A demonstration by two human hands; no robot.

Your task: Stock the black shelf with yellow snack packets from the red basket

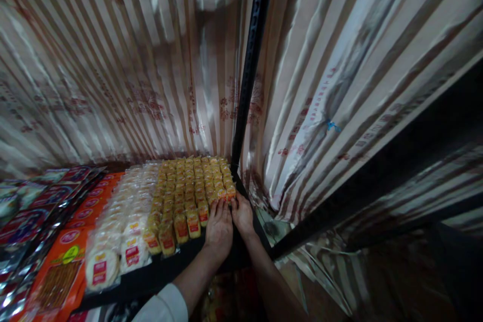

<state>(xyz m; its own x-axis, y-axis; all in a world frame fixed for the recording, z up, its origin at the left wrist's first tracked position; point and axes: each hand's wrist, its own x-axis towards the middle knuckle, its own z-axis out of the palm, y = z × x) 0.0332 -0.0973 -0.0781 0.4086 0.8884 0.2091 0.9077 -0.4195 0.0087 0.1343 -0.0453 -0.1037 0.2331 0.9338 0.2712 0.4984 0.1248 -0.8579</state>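
Rows of small yellow snack packs with red labels (188, 186) lie on a dark shelf (166, 269). My left hand (219, 229) rests palm down at the near right end of these rows, fingers stretched flat against the packs. My right hand (241, 214) sits just beside it at the shelf's right edge, fingertips touching the last yellow pack near the black upright post (251, 60). Neither hand visibly grips anything. A white sleeve covers my left forearm.
To the left lie round white cakes in clear bags (121, 231), orange packets (71, 256) and dark foil packets (26, 211). Striped printed curtains (113, 60) hang behind and to the right. A black shelf edge (377, 161) runs diagonally at right.
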